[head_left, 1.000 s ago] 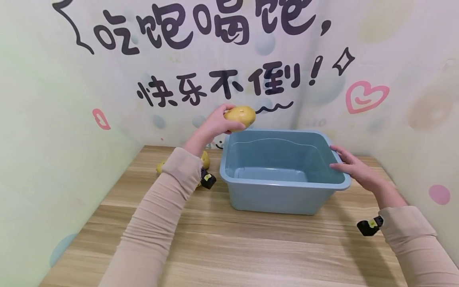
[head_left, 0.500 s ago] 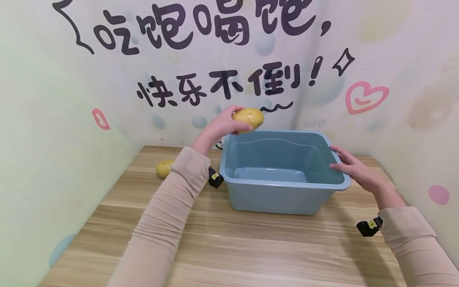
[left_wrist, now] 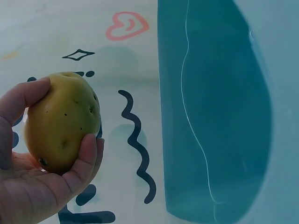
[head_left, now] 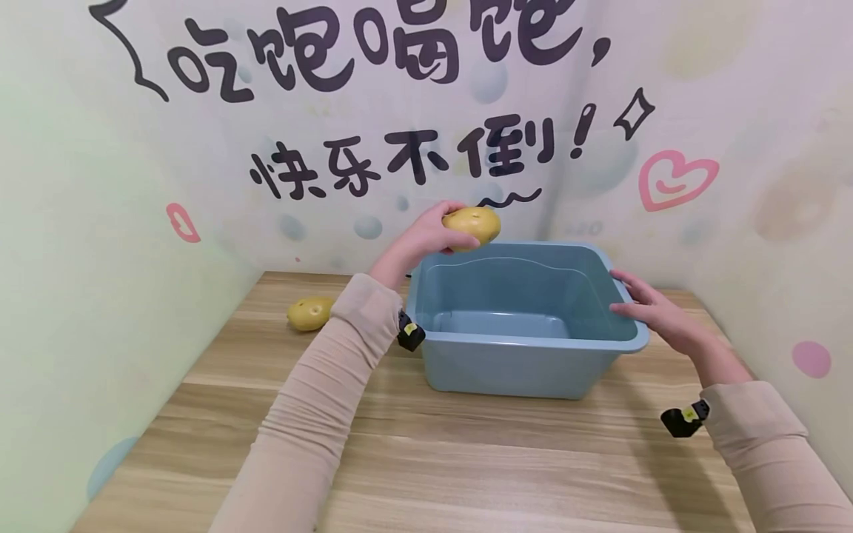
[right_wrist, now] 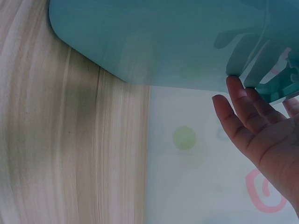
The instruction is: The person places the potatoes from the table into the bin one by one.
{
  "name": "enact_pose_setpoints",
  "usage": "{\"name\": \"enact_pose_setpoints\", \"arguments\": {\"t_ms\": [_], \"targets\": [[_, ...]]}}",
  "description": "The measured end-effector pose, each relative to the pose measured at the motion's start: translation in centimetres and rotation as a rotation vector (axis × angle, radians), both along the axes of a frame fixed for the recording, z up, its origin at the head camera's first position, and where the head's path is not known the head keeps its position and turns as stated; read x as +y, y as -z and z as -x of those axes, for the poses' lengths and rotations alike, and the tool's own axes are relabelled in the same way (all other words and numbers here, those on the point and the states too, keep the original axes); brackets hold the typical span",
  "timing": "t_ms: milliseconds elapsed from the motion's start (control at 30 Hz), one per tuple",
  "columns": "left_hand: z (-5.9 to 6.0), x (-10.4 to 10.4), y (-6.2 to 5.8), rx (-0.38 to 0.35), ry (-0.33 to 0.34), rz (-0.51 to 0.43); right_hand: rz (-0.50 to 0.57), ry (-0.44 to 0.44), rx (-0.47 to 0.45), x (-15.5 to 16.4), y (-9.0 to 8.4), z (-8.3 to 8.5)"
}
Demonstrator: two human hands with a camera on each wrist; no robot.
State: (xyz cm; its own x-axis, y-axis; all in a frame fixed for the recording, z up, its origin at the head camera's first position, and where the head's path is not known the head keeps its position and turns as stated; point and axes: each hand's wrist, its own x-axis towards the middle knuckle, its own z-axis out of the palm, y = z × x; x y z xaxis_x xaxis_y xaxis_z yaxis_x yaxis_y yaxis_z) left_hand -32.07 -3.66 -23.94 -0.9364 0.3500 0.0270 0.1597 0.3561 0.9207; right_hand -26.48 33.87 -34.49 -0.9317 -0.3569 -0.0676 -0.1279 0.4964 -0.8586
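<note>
My left hand [head_left: 429, 235] grips a yellow potato [head_left: 473, 224] in the air above the far left corner of a blue plastic tub [head_left: 526, 366]. In the left wrist view the potato [left_wrist: 60, 121] sits between thumb and curled fingers, with the tub's inside [left_wrist: 215, 107] to its right. The tub holds nothing that I can see. My right hand [head_left: 649, 307] rests with straight fingers on the tub's right rim; the right wrist view shows its fingertips [right_wrist: 236, 88] touching the tub's outer wall [right_wrist: 154, 42]. A second potato [head_left: 309, 312] lies on the table left of the tub.
The wooden table [head_left: 466, 459] stands in a corner. Decorated walls [head_left: 100, 222] close it in at the left, back and right. The tub stands near the back right, with bare wood in front.
My left hand has carried the potato to the right, from beside the tub's left rim to above its far left corner. The right hand has stayed on the rim.
</note>
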Motion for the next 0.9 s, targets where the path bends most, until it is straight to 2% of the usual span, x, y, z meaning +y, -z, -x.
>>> {"name": "enact_pose_setpoints", "arguments": {"t_ms": [367,633,900], "targets": [[0.2,0.8,0.3,0.013,0.031,0.058,-0.005,0.000,0.003,0.0,0.0,0.1],[0.3,1.0,0.6,-0.022,0.028,0.067,-0.004,-0.002,-0.001,0.1,-0.1,0.2],[0.4,1.5,0.5,-0.014,0.023,0.092,-0.003,0.001,0.003,0.1,-0.1,0.1]]}}
